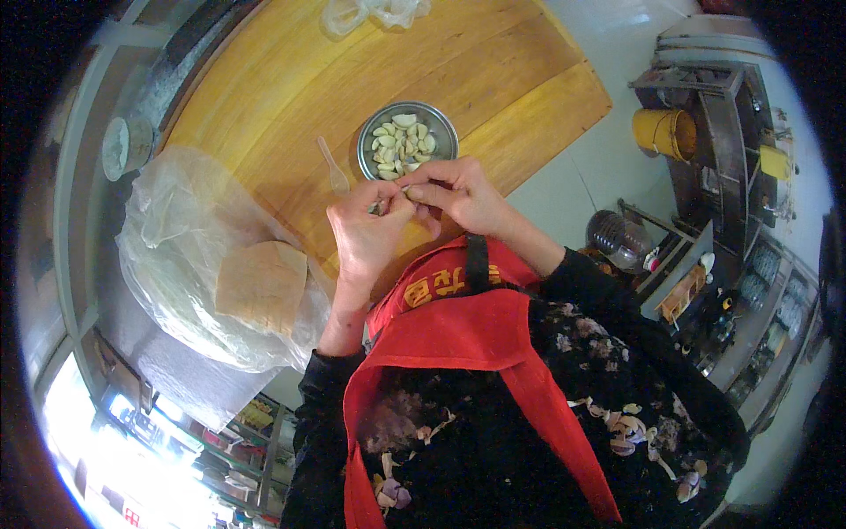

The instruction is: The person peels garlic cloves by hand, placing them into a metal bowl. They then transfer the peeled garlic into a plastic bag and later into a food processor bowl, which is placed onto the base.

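My left hand (367, 228) and my right hand (468, 198) meet just in front of a steel bowl (452, 132). Their fingertips pinch a small pale piece (407, 190), which looks like a garlic clove or its skin; the fingers hide most of it. Something small and greenish-white (377, 207) shows in the curl of my left hand, too covered to name. Peeled garlic cloves (396, 142) lie in the bowl. A translucent plastic spoon (334, 166) rests on the wooden table (522, 79), left of the bowl.
A large clear plastic bag (192, 198) with a tan square piece (261, 287) on it stands at the left. Another plastic bag (373, 14) lies at the table's far side. Rightward are a yellow bucket (661, 134), a big plastic bottle (618, 239) and metal racks (720, 145).
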### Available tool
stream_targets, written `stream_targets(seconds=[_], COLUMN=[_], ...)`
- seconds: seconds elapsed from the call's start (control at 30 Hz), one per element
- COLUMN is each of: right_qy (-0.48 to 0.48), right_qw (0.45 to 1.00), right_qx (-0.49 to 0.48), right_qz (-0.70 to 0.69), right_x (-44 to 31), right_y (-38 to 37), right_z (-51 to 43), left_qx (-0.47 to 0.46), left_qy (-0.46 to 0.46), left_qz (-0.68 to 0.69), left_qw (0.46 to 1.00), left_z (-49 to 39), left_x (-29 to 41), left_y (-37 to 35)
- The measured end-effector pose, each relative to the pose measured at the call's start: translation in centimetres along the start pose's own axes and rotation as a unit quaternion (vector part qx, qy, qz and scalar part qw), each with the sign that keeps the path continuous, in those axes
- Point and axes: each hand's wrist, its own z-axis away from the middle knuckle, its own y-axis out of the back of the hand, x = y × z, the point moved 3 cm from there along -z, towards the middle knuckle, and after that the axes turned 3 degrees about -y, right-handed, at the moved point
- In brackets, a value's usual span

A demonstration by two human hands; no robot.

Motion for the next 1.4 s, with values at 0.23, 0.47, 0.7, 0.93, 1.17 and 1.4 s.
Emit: stream_targets(seconds=[0.23, 0.47, 0.7, 0.93, 1.17, 1.4], right_qy=[-0.074, -0.072, -0.085, -0.061, -0.061, -0.059], right_qw=[0.980, 0.991, 0.974, 0.984, 0.967, 0.985], right_qx=[0.025, 0.056, 0.140, 0.109, 0.028, 0.150], right_qz=[-0.185, -0.101, -0.157, -0.131, -0.245, -0.059], right_x=[1.3, 1.2, 2.0, 1.9, 3.1, 1.4], right_y=[-0.1, 0.6, 0.9, 0.7, 0.1, -0.9], right_z=[-0.6, -0.3, -0.4, -0.1, -0.3, 0.3], left_qx=[-0.018, 0.037, 0.007, 0.035, -0.033, 0.090], left_qy=[0.111, 0.064, 0.111, 0.071, 0.234, -0.032], left_qz=[0.046, 0.034, 0.110, 0.102, 0.377, -0.010], left_qw=[0.993, 0.997, 0.988, 0.992, 0.895, 0.995], left_z=[-0.3, 0.6, 0.6, 0.6, 1.4, 0.9], left_x=[-1.1, -1.6, -2.6, -2.0, -3.3, -1.9], left_y=[0.1, -0.4, -1.5, -0.9, -0.9, -1.1])
